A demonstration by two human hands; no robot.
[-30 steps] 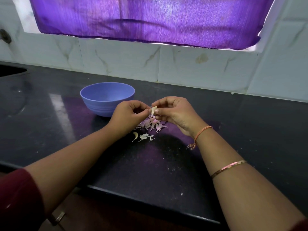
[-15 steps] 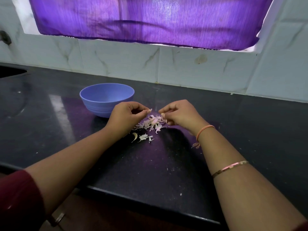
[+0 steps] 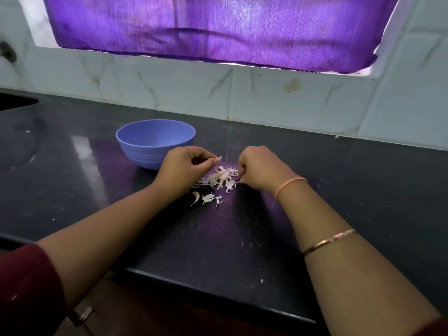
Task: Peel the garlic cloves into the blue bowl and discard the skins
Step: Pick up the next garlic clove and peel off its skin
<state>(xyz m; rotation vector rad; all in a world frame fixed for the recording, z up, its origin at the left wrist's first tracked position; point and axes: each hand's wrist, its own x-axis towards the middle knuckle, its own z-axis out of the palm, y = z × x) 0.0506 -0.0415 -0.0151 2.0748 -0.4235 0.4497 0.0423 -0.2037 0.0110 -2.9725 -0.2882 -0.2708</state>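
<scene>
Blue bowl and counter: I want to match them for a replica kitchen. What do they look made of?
Blue bowl: probably plastic or melamine; matte, even colour, moulded ridges round its lower wall. Counter: likely polished dark stone such as granite; glossy, reflects light in bright streaks, fine pale specks; laminate is possible.

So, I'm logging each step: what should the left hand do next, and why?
Probably move the left hand over the blue bowl and drop the pale piece it pinches, if that is a peeled clove; I cannot tell it from skin. The bowl stands just beyond that hand, and the right hand is down at the pile of skins.
</scene>
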